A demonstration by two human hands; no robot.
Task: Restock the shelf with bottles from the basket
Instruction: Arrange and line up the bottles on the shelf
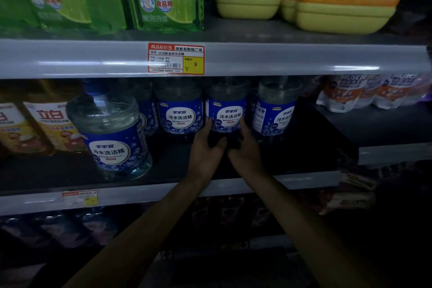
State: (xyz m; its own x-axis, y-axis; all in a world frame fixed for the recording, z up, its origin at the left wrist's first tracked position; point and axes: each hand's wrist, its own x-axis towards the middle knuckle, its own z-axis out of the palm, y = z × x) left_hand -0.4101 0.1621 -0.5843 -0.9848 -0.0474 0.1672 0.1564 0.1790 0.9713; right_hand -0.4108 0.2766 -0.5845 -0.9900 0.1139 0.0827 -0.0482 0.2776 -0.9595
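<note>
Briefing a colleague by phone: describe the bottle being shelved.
Find the red-and-yellow price tag on the grey shelf rail. Beneath it, take the clear blue-labelled bottle just right of the tag. Only it is held by left hand and right hand.

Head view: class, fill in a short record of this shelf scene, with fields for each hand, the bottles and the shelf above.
held bottle: blue label, upright, middle shelf
left hand: grips held bottle low on its side
right hand: grips it opposite
front bottle: same label, nearer the edge, left
upper shelf: holds yellow jugs; price tag on edge
basket: not in view
</note>
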